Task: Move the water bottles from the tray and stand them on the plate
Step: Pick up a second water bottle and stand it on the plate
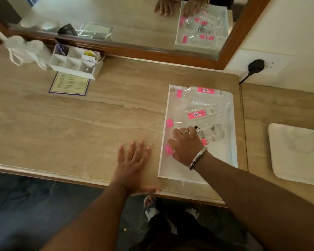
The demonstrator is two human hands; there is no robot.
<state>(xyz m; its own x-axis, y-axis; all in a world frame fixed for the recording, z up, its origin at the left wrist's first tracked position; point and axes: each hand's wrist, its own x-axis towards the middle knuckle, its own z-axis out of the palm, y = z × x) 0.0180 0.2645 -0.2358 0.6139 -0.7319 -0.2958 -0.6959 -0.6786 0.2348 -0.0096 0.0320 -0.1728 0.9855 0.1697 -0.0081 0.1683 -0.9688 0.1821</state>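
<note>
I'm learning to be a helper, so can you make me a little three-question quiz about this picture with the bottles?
1. True or false: the clear plastic water bottles with pink caps are lying down in the white rectangular tray.
2. Which hand is on the nearest bottle? A) left hand B) right hand
3. Fill in: the white square plate sits to the ____ of the tray.

Key:
1. True.
2. B. The right hand curls over it; the left hand lies flat on the beige stone-look counter.
3. Right.
</note>
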